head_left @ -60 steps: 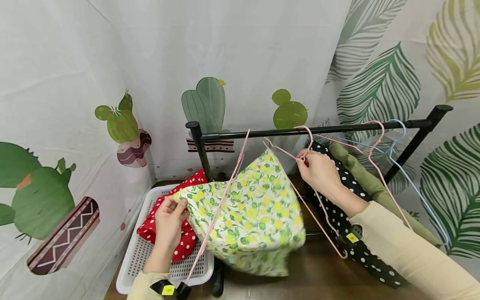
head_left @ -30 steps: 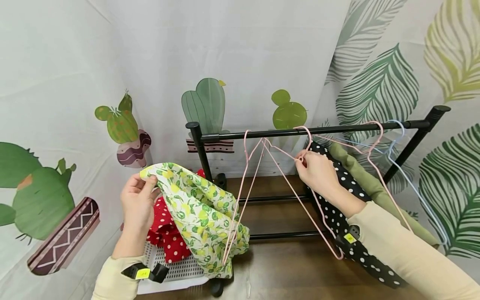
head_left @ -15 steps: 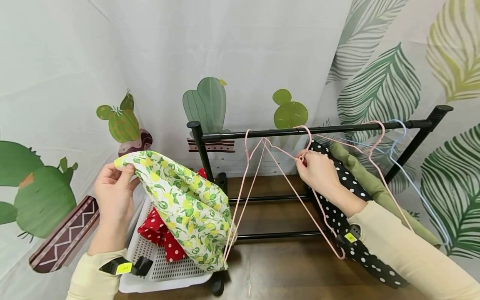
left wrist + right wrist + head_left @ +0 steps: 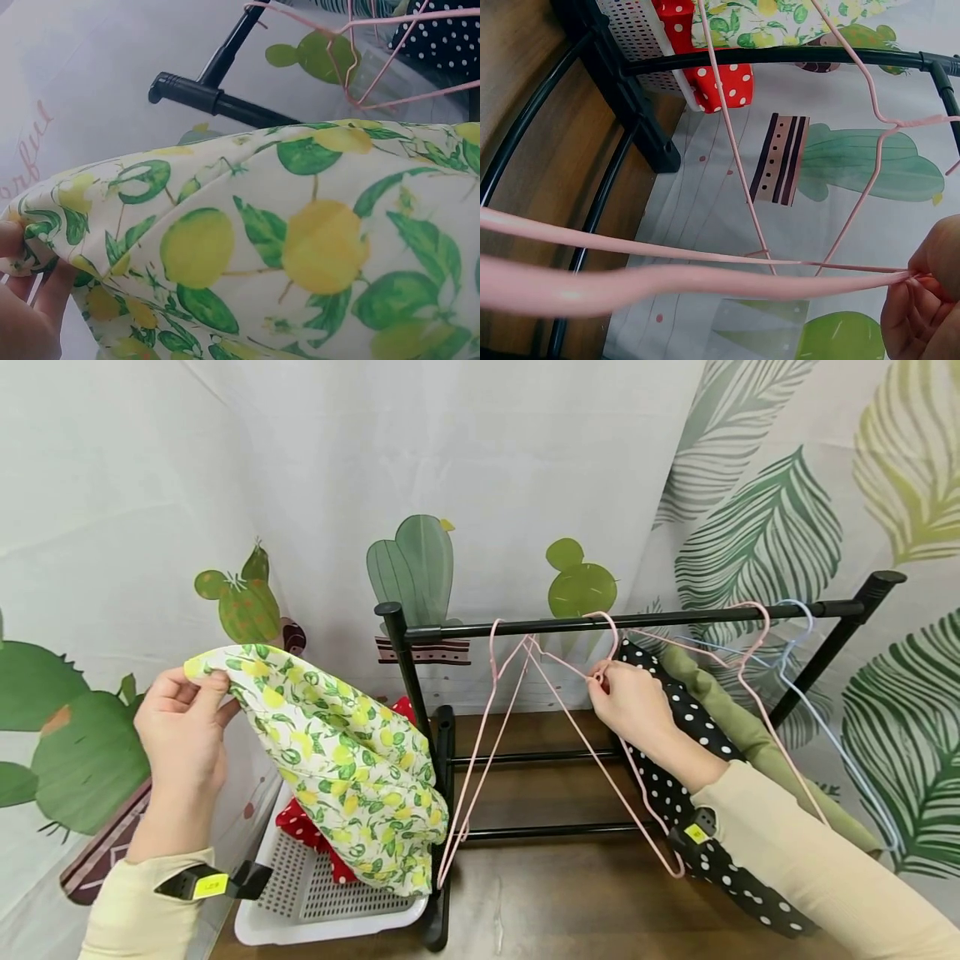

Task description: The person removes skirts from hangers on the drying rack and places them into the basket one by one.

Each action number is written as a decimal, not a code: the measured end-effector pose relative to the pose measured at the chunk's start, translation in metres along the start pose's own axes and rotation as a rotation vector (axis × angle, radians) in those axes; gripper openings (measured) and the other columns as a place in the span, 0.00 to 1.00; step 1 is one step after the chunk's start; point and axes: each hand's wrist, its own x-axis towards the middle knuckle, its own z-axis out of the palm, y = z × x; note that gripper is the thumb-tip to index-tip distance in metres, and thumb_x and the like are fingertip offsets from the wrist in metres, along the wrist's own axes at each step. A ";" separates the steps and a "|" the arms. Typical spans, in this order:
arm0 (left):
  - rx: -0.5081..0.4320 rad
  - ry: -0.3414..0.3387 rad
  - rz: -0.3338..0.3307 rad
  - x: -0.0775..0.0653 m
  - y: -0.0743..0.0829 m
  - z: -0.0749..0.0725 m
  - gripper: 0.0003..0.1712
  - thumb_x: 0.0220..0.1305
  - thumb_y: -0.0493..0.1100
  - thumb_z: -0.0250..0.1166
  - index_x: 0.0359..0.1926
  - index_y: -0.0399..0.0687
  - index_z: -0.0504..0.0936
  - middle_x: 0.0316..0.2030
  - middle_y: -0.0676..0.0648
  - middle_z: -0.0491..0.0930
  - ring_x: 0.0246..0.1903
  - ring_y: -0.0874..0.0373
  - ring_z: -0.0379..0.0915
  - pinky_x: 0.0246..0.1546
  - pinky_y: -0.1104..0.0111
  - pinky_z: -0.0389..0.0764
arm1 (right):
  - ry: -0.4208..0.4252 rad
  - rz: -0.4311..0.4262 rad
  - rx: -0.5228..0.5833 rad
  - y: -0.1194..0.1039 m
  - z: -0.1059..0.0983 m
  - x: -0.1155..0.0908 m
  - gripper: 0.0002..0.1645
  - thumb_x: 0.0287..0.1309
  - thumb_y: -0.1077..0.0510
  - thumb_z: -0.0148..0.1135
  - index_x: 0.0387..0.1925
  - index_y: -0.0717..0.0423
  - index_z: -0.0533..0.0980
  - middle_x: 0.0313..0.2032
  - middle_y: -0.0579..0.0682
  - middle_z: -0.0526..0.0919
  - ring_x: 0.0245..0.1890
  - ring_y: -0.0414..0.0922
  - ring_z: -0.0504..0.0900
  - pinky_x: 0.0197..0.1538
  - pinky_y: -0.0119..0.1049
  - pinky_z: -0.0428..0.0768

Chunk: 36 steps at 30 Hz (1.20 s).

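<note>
In the head view my left hand point(image 4: 183, 727) pinches a corner of a lemon-print cloth point(image 4: 330, 760), which drapes down to the right over the basket. The left wrist view shows the cloth point(image 4: 262, 247) stretching away from my thumb and fingers. My right hand point(image 4: 633, 702) pinches a pink wire hanger point(image 4: 566, 702) at the neck just below its hook, which sits on the black rail. Another pink hanger point(image 4: 487, 693) hangs bare to the left, between the cloth and my right hand. From the right wrist my fingers point(image 4: 922, 315) show pinching the wire.
A black clothes rack point(image 4: 517, 627) stands on a brown wooden table point(image 4: 540, 910). Under the cloth, a white basket point(image 4: 277, 931) holds red polka-dot fabric point(image 4: 300, 827). Black dotted fabric point(image 4: 750, 893), olive fabric point(image 4: 697, 693), another pink hanger point(image 4: 752, 660) and a blue hanger point(image 4: 832, 735) hang at the right.
My left hand has drawn the lemon-print cloth leftward and up, off the left pink hanger, which now hangs bare. My right hand has stayed at its hanger's neck.
</note>
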 end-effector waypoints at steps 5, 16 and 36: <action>0.029 -0.010 0.019 0.006 0.010 -0.002 0.08 0.48 0.24 0.65 0.29 0.29 0.73 0.27 0.41 0.80 0.27 0.55 0.79 0.25 0.69 0.81 | -0.010 0.015 -0.008 0.000 0.002 0.001 0.08 0.54 0.60 0.53 0.27 0.56 0.78 0.23 0.49 0.80 0.21 0.49 0.78 0.19 0.43 0.71; 0.469 -0.063 -0.007 0.008 0.013 -0.012 0.04 0.54 0.28 0.63 0.32 0.37 0.77 0.28 0.51 0.81 0.31 0.63 0.79 0.31 0.78 0.79 | -0.021 0.016 -0.013 -0.004 0.008 0.004 0.08 0.54 0.60 0.52 0.25 0.56 0.76 0.21 0.50 0.78 0.19 0.49 0.75 0.18 0.42 0.69; 1.215 -0.488 0.134 -0.002 -0.026 -0.031 0.05 0.60 0.41 0.61 0.35 0.44 0.77 0.25 0.58 0.77 0.28 0.74 0.69 0.29 0.85 0.69 | -0.065 0.028 -0.017 -0.010 0.009 0.006 0.08 0.55 0.59 0.52 0.24 0.56 0.75 0.19 0.50 0.77 0.17 0.48 0.74 0.17 0.42 0.70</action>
